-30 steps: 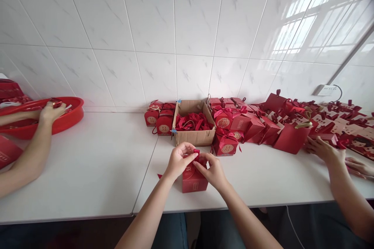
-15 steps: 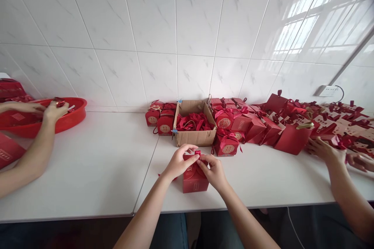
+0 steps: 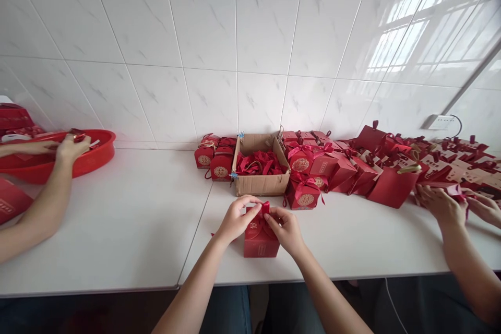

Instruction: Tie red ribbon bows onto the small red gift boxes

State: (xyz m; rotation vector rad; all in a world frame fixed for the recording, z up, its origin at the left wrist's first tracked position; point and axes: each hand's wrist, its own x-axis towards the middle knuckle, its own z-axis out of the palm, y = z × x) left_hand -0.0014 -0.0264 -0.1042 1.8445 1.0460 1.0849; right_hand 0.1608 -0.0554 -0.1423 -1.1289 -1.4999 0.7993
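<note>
A red gift box (image 3: 261, 244) stands upright on the white table near its front edge. At its top is a red ribbon (image 3: 266, 207), looped between my fingers. My left hand (image 3: 237, 219) pinches the ribbon from the left, thumb and index finger at the loop. From the right, my right hand (image 3: 287, 227) pinches it too, fingertips at the base of the loop. Part of the ribbon lies on the table to the left of the box, partly behind my left wrist. My fingers hide some of the box's top.
Behind my hands stands a cardboard box (image 3: 261, 186) of red ribbons. Finished-looking red boxes (image 3: 221, 164) flank it, with many more boxes (image 3: 393, 186) at right. A co-worker's hands (image 3: 446, 206) work there; another's hand (image 3: 70, 148) is over a red basin (image 3: 105, 154) at left.
My fingers have shifted slightly at the ribbon, and its loop now stands more open above the box. The right co-worker's hands have moved a little with a box.
</note>
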